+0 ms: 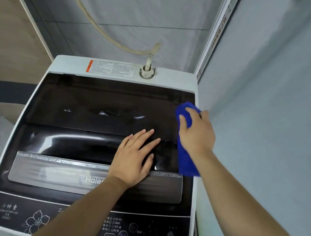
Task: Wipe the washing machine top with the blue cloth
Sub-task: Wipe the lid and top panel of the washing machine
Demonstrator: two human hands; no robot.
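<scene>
— Which step am I on?

— Wiping, I judge. My right hand (197, 134) presses the cloth (185, 141) on the lid (93, 106) at its far right corner, next to the wall (269, 112). The cloth runs under my palm and trails toward me along the lid's right edge.

— And the grip?

— The right grip is closed over the cloth: fingers curled around its bunched far end, palm bearing down. The left hand (136, 156) holds nothing; its fingers lie flat and spread on the glass near the lid's middle fold (bracing, I would guess, so the lid does not shift).

— What does the next move call for?

— A sweep leftward across the dark glass, keeping pressure even, and lifting my left hand out of the way when the cloth reaches it. The white rear strip by the hose (150, 60) and the front panel (79, 222) look left to do, though I cannot tell from here what is already clean.
</scene>
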